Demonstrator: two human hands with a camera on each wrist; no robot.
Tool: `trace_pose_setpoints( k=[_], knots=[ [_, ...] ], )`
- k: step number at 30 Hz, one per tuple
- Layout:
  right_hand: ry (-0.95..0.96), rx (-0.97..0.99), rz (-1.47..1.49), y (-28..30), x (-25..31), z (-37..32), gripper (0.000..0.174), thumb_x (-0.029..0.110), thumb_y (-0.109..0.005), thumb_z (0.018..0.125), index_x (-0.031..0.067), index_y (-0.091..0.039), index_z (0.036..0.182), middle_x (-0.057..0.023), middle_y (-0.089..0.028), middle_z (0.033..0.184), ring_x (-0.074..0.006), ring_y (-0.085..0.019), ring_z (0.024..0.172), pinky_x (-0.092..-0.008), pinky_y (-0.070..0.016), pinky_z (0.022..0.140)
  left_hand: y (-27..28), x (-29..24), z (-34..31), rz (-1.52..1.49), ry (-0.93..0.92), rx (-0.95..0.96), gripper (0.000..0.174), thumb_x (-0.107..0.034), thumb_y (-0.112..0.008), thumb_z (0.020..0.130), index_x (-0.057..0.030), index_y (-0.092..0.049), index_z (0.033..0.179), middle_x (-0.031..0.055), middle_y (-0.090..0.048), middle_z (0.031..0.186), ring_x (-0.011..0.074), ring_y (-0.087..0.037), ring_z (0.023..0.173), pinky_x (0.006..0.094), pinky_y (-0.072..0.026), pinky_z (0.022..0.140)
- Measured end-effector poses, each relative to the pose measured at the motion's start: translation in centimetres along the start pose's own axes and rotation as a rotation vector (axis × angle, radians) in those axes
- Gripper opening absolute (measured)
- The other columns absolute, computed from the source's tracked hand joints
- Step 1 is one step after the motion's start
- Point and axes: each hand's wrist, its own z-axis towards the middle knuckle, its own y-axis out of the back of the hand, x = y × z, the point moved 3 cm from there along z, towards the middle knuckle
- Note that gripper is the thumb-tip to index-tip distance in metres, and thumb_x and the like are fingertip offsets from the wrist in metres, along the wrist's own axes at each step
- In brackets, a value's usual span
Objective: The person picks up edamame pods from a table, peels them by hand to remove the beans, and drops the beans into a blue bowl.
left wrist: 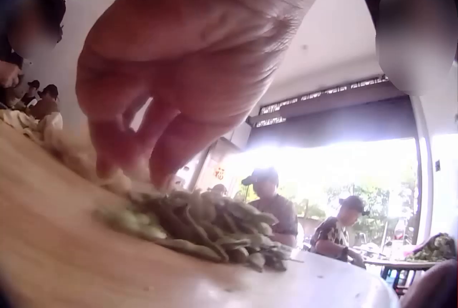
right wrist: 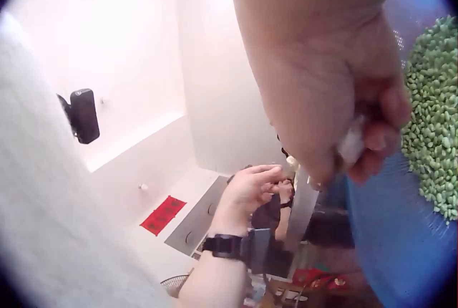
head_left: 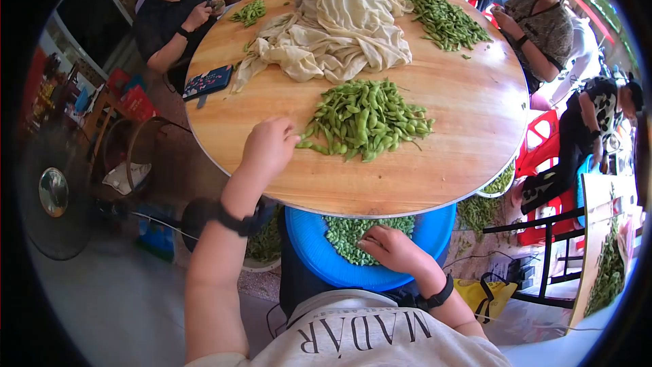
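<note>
A heap of green soybean pods [head_left: 367,119] lies on the round wooden table. My left hand [head_left: 270,144] is at the heap's left edge, fingers pointing down toward the pods [left wrist: 207,225], with nothing visible between them. Below the table edge, a blue basin [head_left: 305,261] on the lap contains shelled green beans [head_left: 346,238]. Over these beans is my right hand [head_left: 394,250], fingers curled in. In the right wrist view, a small whitish thing [right wrist: 352,143] shows between its thumb and fingers; what it is I cannot tell.
A crumpled beige cloth [head_left: 339,27] covers the table's middle. More pods [head_left: 451,22] lie at the far right, and a phone [head_left: 208,83] at the left edge. People sit around the table. A standing fan [head_left: 53,190] is at the left, red chairs [head_left: 540,139] at the right.
</note>
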Motion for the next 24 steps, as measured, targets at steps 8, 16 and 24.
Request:
trace_pose_setpoints(
  k=[8, 16, 24],
  knots=[
    [0.046, 0.081, 0.094, 2.0, 1.1, -1.3, 0.017, 0.017, -0.059, 0.082, -0.0001, -0.059, 0.082, -0.0154, -0.056, 0.074, -0.0304, -0.056, 0.07, -0.0359, -0.0455, 0.062, -1.3, 0.4, 1.8, 0.132, 0.048, 0.041, 0.011, -0.009, -0.062, 0.073, 0.0001, -0.059, 0.077, 0.0141, -0.062, 0.076, 0.0269, -0.058, 0.057, 0.0338, -0.0469, 0.056],
    [-0.217, 0.005, 0.75, 2.8, 3.5, 0.1, 0.026, 0.026, -0.049, 0.091, 0.0015, -0.058, 0.087, -0.0007, -0.05, 0.064, -0.0078, -0.046, 0.058, -0.0219, -0.0391, 0.052, -2.2, -7.9, -11.1, -1.047, 0.39, 0.437, 0.021, -0.002, -0.053, 0.085, 0.0045, -0.053, 0.105, 0.005, -0.059, 0.075, 0.0039, -0.048, 0.051, 0.0166, -0.0379, 0.045],
    [-0.253, 0.019, 0.806, 0.7, 2.6, -0.4, 0.031, 0.029, -0.045, 0.093, 0.0022, -0.053, 0.079, 0.0011, -0.045, 0.06, -0.0058, -0.039, 0.051, -0.0207, -0.0322, 0.044, -4.4, -10.4, -14.9, -0.457, -0.145, 0.149, 0.023, -0.001, -0.059, 0.078, 0.0011, -0.059, 0.1, 0.0129, -0.054, 0.068, 0.0224, -0.054, 0.056, 0.0307, -0.0421, 0.05]
  ],
)
